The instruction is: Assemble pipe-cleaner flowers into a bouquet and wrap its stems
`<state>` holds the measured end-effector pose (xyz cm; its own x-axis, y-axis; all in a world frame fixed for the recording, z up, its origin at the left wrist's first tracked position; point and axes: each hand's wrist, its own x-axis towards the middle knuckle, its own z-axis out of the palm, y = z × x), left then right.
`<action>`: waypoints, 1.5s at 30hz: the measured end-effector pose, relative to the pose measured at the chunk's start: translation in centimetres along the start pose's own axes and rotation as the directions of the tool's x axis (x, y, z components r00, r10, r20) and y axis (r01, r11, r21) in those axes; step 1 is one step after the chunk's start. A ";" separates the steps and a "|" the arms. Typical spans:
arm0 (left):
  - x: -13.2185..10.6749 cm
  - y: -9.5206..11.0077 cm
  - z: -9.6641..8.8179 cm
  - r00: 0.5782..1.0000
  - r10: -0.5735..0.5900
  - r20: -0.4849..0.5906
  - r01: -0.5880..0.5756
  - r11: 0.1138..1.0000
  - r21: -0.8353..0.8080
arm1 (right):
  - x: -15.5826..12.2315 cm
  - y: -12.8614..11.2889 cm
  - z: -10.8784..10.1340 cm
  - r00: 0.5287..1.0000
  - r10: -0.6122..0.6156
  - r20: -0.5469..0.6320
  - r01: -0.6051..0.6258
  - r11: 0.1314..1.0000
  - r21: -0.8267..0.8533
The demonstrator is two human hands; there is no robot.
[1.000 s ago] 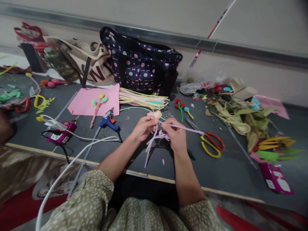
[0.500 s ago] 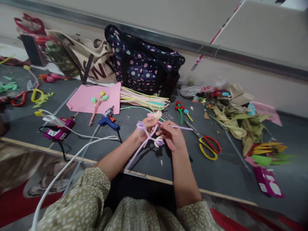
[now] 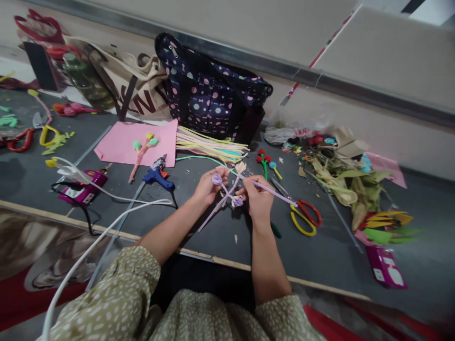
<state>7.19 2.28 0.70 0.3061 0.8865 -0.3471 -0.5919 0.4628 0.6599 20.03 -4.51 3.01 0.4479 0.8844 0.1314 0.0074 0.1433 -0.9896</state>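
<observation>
Over the dark table (image 3: 227,237) my left hand (image 3: 206,185) is closed round a bunch of lilac pipe-cleaner flowers (image 3: 224,192), their curled heads up and their stems trailing down-left. My right hand (image 3: 259,198) pinches a loose lilac pipe cleaner (image 3: 275,192) that runs rightward from the bunch toward the scissors. Both hands meet at the bunch's middle. A cream flower head (image 3: 241,166) pokes out just above the hands.
Red-and-yellow scissors (image 3: 302,215) lie right of my right hand. A blue glue gun (image 3: 156,174), pink paper (image 3: 137,144) and a pile of pastel pipe cleaners (image 3: 209,144) lie beyond my left hand. A dotted navy bag (image 3: 213,94) stands behind. Dried leaves (image 3: 341,177) clutter the right.
The flower bunch has been turned from hanging down to heads-up, and both hands have shifted slightly further onto the table. The loose lilac strand stays stretched to the right.
</observation>
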 end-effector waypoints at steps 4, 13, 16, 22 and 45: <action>-0.9 1.5 0.3 0.832 0.536 -0.141 -0.513 0.841 0.172 | 0.1 0.1 -0.2 0.999 -0.044 -0.030 0.040 0.993 -0.109; -2.9 0.1 0.9 0.599 0.597 0.533 -0.722 0.115 0.683 | -0.1 -0.4 -0.2 0.982 -0.187 -0.012 0.175 0.940 -0.293; -2.7 -0.1 0.7 0.620 0.557 0.553 -0.697 0.068 0.713 | -0.3 -0.4 -0.1 0.968 -0.250 0.015 0.241 0.912 -0.332; -2.4 0.1 0.5 0.703 0.530 0.475 -0.643 0.186 0.743 | -0.7 -0.7 0.5 0.963 -0.263 0.052 0.267 0.926 -0.268; -3.4 1.2 1.4 0.946 -0.005 0.325 -0.063 0.978 0.198 | -0.4 -0.9 0.7 0.964 0.232 0.129 -0.258 0.937 0.238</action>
<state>6.47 -0.22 3.61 0.5349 0.8370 -0.1151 -0.4502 0.3976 0.7996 19.26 -4.70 3.88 0.3183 0.9431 -0.0959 -0.3208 0.0120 -0.9471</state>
